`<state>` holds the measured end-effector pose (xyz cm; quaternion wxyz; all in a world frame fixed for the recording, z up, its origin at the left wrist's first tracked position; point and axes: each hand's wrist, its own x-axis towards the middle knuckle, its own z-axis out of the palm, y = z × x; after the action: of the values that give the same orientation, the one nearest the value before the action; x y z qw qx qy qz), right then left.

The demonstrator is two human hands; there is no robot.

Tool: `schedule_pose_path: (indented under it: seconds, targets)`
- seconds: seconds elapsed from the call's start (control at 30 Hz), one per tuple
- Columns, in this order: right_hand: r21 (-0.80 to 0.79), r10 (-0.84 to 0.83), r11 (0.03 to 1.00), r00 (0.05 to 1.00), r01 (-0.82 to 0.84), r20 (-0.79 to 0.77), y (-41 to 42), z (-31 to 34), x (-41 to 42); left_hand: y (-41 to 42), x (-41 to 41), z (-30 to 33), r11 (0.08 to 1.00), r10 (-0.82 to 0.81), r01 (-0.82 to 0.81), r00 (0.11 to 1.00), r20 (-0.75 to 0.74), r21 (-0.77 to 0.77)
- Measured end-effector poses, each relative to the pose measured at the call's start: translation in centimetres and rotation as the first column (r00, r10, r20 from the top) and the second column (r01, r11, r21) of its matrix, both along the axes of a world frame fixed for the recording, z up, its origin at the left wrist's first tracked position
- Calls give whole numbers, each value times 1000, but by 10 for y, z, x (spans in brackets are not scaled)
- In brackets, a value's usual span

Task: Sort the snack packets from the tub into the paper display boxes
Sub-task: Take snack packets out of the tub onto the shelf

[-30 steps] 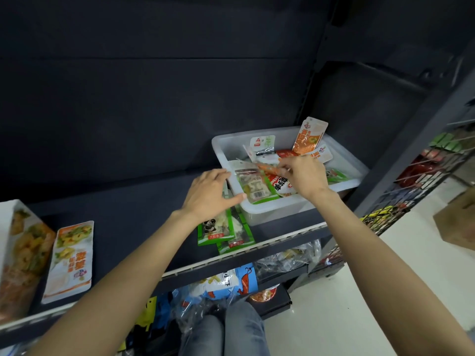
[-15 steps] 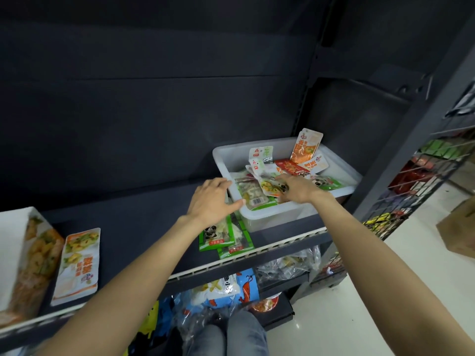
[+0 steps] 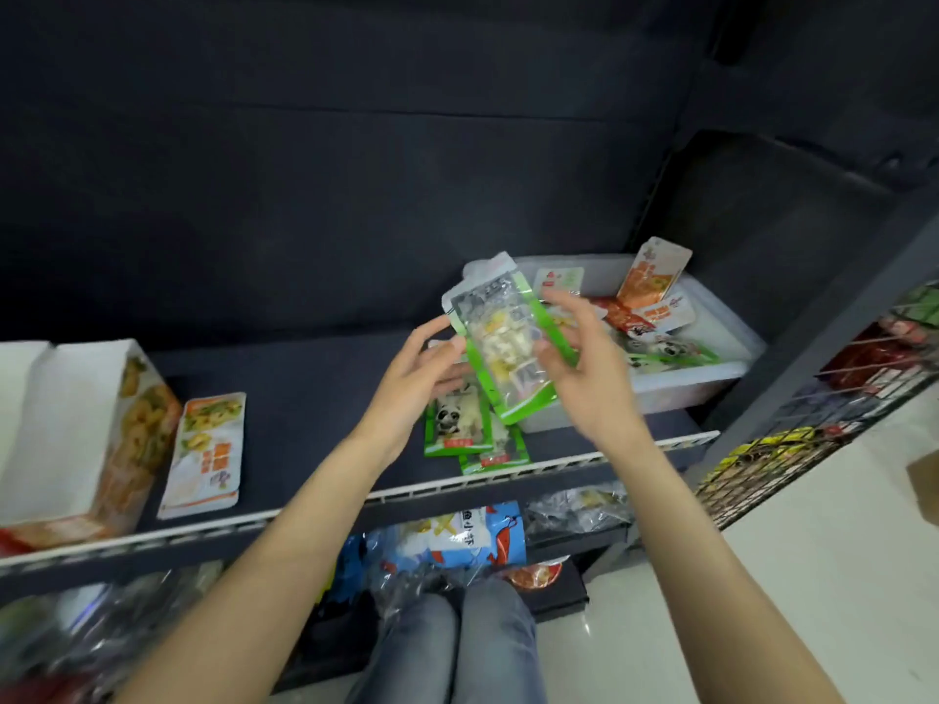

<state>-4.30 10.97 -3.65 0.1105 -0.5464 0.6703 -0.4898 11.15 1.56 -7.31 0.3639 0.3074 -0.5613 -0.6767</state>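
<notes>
Head view: a green-edged packet [image 3: 503,343] is held up above the shelf [image 3: 315,378], in front of the white tub [image 3: 711,348] at far right. The left hand [image 3: 421,378] pinches its left edge and the right hand [image 3: 584,363] grips its right edge, fingers curled. Two panda packets [image 3: 457,424] lie on the shelf below it. A paper display box [image 3: 76,429] stands at left, with an orange packet [image 3: 206,454] just beside it.
</notes>
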Motion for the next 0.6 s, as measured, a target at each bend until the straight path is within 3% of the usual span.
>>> schedule_pose_path:
  seconds: [0.1, 0.2, 0.27, 0.33, 0.4, 0.5, 0.57, 0.6]
  targets:
    - [40, 28, 999, 999, -26, -39, -19, -36, 35, -5, 17, -19, 988, 81, -76, 996, -37, 138]
    - [181, 23, 983, 990, 2, -137, -42, -73, 50, -21, 19, -44, 975, 160, -178, 978, 135, 131]
    - [325, 3, 943, 976, 70, -219, -52, -89, 50, -33, 11, -59, 982, 169, -187, 941, 293, 36]
    - [448, 1, 876, 928, 179, -372, -56, -101, 48, -42, -1, -69, 979, 189, -127, 860, 475, -160]
    - [478, 49, 848, 864, 229, -501, -54, -109, 46, -45, -11, -74, 910, 273, 41, 692, 669, -414]
    - [519, 172, 840, 830, 157, -531, -47, -109, 47, -48, -13, -77, 823, 357, 274, 434, 827, -498]
    - [475, 247, 878, 785, 67, -568, -41, -94, 45, -54, -11, -72, 772, 389, 356, 390, 835, -526]
    - [399, 245, 917, 761, 20, -600, -38, -83, 41, -57, -11, -66, 738, 407, 371, 421, 810, -564]
